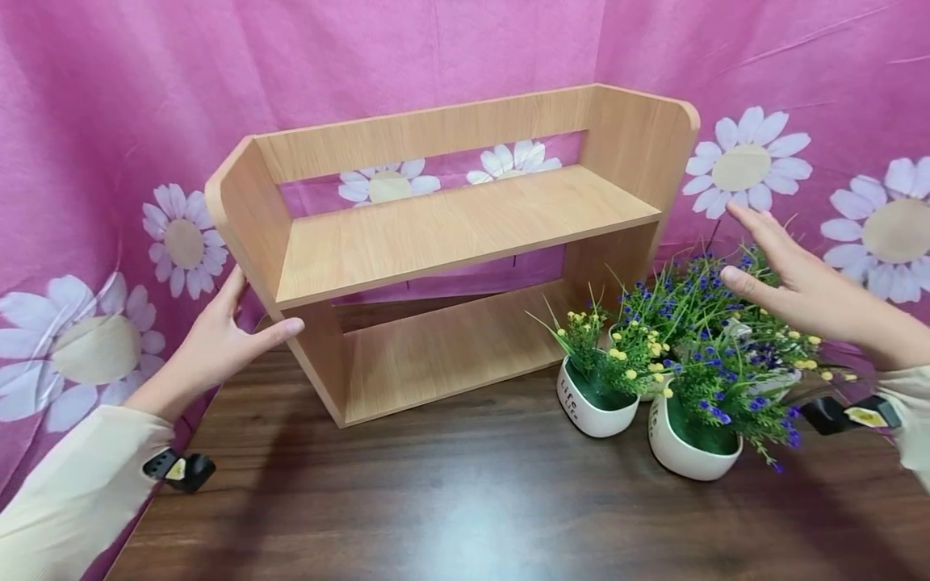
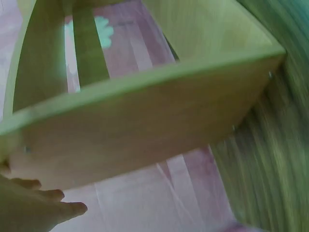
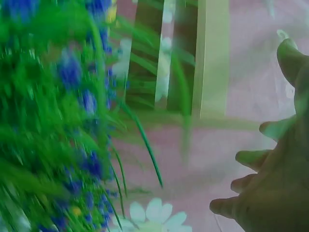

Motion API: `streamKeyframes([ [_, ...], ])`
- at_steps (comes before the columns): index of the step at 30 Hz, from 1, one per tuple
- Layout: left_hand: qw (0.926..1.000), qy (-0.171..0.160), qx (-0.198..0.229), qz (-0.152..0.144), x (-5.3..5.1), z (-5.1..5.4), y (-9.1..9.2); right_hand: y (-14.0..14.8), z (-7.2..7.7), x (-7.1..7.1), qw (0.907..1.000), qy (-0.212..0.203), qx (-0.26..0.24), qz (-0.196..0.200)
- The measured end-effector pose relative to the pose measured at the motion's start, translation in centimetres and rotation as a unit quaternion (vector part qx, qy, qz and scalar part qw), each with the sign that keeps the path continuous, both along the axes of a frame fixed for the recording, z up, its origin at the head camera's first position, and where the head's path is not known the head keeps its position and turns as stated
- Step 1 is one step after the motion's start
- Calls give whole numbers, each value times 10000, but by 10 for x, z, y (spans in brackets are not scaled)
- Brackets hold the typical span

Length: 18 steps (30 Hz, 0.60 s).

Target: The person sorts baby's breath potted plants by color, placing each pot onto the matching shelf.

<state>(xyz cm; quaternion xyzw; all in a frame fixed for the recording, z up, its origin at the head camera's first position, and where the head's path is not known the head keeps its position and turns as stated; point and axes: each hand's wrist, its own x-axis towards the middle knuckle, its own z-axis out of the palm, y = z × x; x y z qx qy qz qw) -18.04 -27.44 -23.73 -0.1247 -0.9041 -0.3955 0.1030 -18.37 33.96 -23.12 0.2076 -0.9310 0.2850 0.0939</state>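
Observation:
A two-tier wooden shelf (image 1: 465,234) stands on the dark wood table, its boards bare. My left hand (image 1: 225,331) is at the shelf's left side panel (image 2: 145,125), thumb spread away from the fingers. In the left wrist view the fingers look fairly straight beside the panel's outer face; contact is hard to tell. My right hand (image 1: 806,282) hovers above several potted artificial plants, fingers extended and holding nothing. A white pot (image 1: 599,407) with yellow flowers and another white pot (image 1: 690,448) with blue flowers sit before the shelf's right end. Blurred blue flowers (image 3: 70,72) fill the right wrist view's left side.
Pink cloth (image 1: 436,48) with large white daisies hangs behind and at both sides. The brown table (image 1: 407,500) extends in front of the shelf. Overlapping foliage (image 1: 676,298) crowds the shelf's right side and partly hides the pots behind. Small black devices are strapped to both wrists.

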Motion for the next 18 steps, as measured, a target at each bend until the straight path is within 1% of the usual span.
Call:
streamKeyframes([
  [3, 9983, 220, 522, -165, -2, -4, 8, -9, -6, 8, 9995, 70, -289, 41],
  [5, 9967, 326, 719, -181, -3, -7, 13, -14, -10, 12, 9988, 150, -470, 66],
  [7, 9952, 452, 859, -146, -5, -10, 17, -19, -15, 16, 9977, 97, -672, 71],
  [8, 9944, 504, 925, -103, -5, -12, 19, -21, -17, 17, 9973, 65, -730, 59],
  [12, 9903, 738, 1178, 64, -7, -16, 27, -32, -24, 25, 9932, -116, -1135, 221],
  [14, 9887, 831, 1234, 186, -7, -18, 29, -39, -27, 31, 9906, -112, -1319, 342],
  [16, 9878, 895, 1230, 333, -8, -18, 30, -45, -30, 36, 9872, 25, -1505, 522],
  [18, 9871, 934, 1215, 470, -9, -19, 31, -53, -33, 41, 9833, 264, -1662, 687],
])
